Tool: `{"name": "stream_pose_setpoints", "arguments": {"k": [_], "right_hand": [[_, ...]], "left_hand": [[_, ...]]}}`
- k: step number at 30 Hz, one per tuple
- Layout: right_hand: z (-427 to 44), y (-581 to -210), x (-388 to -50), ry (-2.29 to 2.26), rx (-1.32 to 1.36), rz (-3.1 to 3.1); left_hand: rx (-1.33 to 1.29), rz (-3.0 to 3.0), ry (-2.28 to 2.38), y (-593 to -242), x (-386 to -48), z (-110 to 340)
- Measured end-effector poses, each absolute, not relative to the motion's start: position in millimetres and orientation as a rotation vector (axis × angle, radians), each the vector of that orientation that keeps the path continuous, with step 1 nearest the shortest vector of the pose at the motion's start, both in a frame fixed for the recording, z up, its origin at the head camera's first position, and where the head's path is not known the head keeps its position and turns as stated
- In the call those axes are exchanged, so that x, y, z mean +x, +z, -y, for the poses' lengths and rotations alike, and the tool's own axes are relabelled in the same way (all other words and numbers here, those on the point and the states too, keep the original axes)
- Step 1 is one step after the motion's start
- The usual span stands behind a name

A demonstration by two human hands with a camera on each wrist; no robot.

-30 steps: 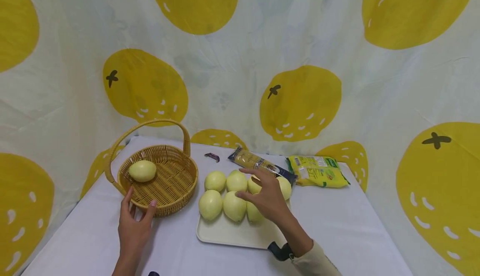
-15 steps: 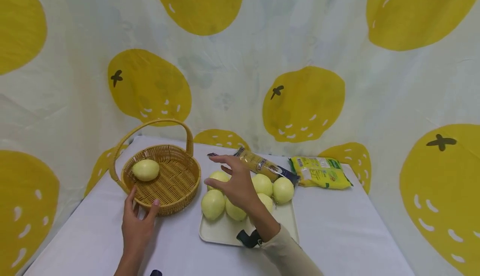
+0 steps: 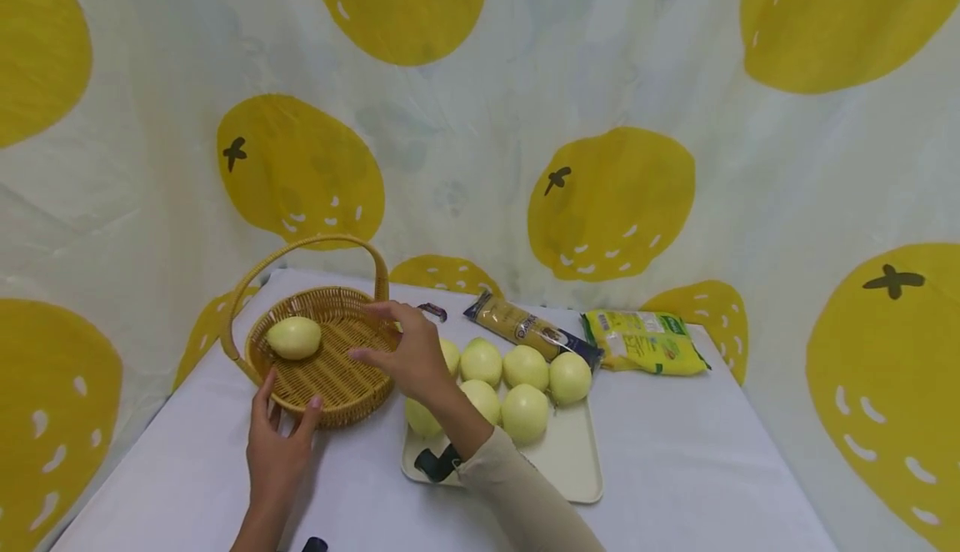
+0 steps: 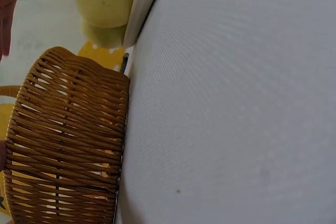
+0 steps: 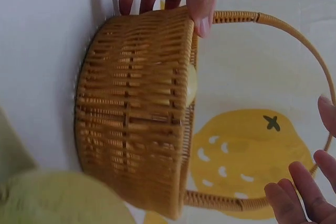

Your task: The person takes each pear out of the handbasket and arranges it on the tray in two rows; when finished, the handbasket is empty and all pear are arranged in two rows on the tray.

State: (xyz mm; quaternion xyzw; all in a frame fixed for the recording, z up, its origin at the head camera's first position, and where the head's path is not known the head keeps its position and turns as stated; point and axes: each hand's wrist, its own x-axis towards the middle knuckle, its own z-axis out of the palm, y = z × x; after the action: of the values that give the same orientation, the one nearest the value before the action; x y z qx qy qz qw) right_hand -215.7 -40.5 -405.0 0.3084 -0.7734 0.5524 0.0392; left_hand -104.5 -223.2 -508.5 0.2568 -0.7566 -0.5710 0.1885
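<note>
A wicker basket (image 3: 341, 408) with an arched handle stands at left, holding one pale yellow-green, pear-like fruit (image 3: 294, 338). My left hand (image 3: 276, 456) grips its near rim; in the right wrist view the thumb lies on the rim and other fingers touch the outer wall. My right hand (image 3: 415, 353) hovers by the basket's right side, thumb and fingers spread with nothing between them. Beneath the right forearm is a cream tray (image 3: 573, 470) carrying several similar fruits (image 3: 525, 413) in two rows, some partly hidden by the arm.
Behind the tray lies a long gold-and-blue packet (image 3: 528, 328). A yellow-green bag (image 3: 647, 343) lies at the back right, and a small dark wrapped item (image 3: 432, 312) sits near the back edge. A printed curtain (image 3: 465, 118) hangs behind the white-covered table (image 3: 697, 452).
My right hand has swept left from above the tray to the basket's right side, staying empty. The left hand has stayed at the basket rim. The view has shifted slightly.
</note>
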Motion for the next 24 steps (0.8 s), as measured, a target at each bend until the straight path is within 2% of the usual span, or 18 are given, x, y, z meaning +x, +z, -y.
{"name": "stream_pose_setpoints", "arguments": {"k": [24], "right_hand": [[145.0,-451.7,-239.4,1.585,0.768,2.53]], "left_hand": [[0.695,2.146,-1.553,-509.6,-106.0,223.9]]}}
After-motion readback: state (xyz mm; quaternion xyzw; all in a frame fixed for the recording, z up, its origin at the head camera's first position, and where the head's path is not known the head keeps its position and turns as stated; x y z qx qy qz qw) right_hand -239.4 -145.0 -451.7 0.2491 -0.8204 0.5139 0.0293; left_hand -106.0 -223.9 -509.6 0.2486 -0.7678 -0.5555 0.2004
